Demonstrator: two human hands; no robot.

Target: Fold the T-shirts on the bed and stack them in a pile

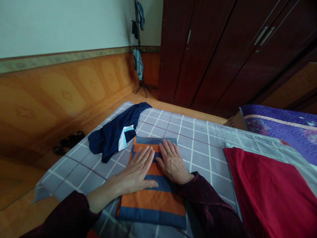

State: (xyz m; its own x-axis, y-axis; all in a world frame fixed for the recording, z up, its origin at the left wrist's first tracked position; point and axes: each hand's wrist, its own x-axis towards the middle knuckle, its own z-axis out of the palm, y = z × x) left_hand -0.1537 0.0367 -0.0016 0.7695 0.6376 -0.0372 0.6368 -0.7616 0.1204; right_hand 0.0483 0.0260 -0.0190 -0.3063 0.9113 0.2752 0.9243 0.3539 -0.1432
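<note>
A folded garment with orange and blue stripes (pixel 153 200) lies flat on the checked grey bedsheet (pixel 198 142), right in front of me. Both palms rest on its upper half. My left hand (pixel 138 170) is spread on its left side, thumb pointing right across the stripes. On the right side, my right hand (pixel 172 162) lies flat with fingers stretched toward the far edge. Neither hand grasps anything. Beyond my left hand, a crumpled navy garment (pixel 111 132) with a white and light blue patch lies on the sheet.
Folded red cloth (pixel 272 188) lies on the right of the bed. Behind it is a purple quilted cover (pixel 279 132). A dark red wardrobe (pixel 210 49) and a coat stand (pixel 139 43) stand past the far edge. Dark shoes (pixel 70 141) are on the floor at left.
</note>
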